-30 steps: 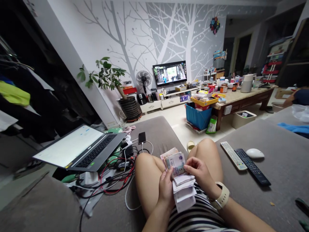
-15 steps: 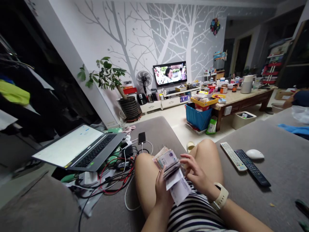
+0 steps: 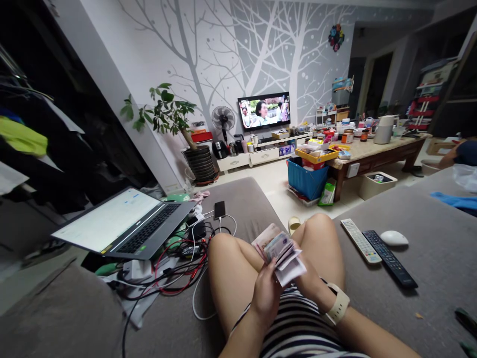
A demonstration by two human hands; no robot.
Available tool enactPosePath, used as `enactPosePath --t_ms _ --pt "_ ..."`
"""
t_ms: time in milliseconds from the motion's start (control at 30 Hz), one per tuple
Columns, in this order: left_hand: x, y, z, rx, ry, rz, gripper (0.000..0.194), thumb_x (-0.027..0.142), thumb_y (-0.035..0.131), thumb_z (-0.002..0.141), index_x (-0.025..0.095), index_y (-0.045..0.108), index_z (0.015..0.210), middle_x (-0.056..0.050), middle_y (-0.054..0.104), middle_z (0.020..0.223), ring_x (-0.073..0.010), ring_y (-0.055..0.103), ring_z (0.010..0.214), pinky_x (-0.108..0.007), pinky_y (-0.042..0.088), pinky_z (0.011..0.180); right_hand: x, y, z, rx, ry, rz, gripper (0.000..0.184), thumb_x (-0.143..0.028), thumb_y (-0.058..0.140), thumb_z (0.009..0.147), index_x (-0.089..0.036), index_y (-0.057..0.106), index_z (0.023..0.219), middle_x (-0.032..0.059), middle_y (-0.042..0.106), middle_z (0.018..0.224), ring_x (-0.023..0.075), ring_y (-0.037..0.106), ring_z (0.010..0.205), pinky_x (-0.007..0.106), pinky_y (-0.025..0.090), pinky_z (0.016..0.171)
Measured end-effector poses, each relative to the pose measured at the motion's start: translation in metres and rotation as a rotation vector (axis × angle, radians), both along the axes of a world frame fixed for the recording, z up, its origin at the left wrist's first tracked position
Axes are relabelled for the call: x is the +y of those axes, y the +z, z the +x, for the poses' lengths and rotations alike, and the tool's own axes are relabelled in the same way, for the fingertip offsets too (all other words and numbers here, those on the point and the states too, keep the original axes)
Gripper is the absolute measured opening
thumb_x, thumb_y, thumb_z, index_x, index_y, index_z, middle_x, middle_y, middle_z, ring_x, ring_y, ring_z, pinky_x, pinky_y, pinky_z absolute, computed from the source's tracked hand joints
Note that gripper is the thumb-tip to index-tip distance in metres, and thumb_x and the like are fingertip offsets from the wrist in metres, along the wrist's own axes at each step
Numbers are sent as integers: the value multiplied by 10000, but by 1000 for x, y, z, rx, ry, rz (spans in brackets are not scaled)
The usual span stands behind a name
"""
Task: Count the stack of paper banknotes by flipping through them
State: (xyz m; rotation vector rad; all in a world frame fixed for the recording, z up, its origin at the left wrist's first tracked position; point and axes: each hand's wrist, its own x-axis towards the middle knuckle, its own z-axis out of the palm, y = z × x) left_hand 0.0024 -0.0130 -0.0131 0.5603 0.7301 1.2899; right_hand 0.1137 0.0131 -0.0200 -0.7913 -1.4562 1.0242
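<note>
Pink-and-violet rectangular paper banknotes (image 3: 278,247) fanned near centre, over my lap (image 3: 307,323). My left hand (image 3: 266,289), nearly closed, pinches their near-left edge, presumably anchoring the spread. Right hand (image 3: 310,279) at right (fingers mostly hidden; can't tell grip).

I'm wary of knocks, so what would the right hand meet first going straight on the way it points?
Most likely the fanned pinkish and purple paper banknotes in the left hand; the right hand is partly hidden behind them, so depth is unclear.
</note>
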Motion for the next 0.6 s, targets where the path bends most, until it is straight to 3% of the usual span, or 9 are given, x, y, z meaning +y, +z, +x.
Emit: enactPosePath --t_ms 133,333,467,600 --pt "-1 0 -6 46 -38 30 315 299 620 750 163 649 1032 -114 688 1035 -276 611 986 -412 485 835 0 -2 1 84 31 -36 194 -240 462 822 -193 519 1001 22 606 923 186 551 872 285 440 801" --pt "1 0 -14 -34 -57 51 300 274 621 755 176 639 1037 -112 692 1018 -270 631 940 -435 488 822 0 -11 -4 188 88 -40 198 -254 437 826 -199 506 1004 11 575 889 177 526 844 276 433 795" --pt "2 -5 -9 19 29 84 354 264 665 716 193 633 1061 -105 681 1059 -270 618 976 -419 474 854 -4 -10 -7 174 85 -43 366 -278 470 842 -226 429 1202 34 558 1106 200 489 1066 338 361 963" --pt "3 -8 -5 92 27 123 357 280 680 691 156 666 1026 -127 681 1057 -291 589 1035 -396 453 887 -6 -13 -7 174 87 -33 597 -316 542 819 -259 290 1358 46 496 1259 205 371 1239 388 231 1074"
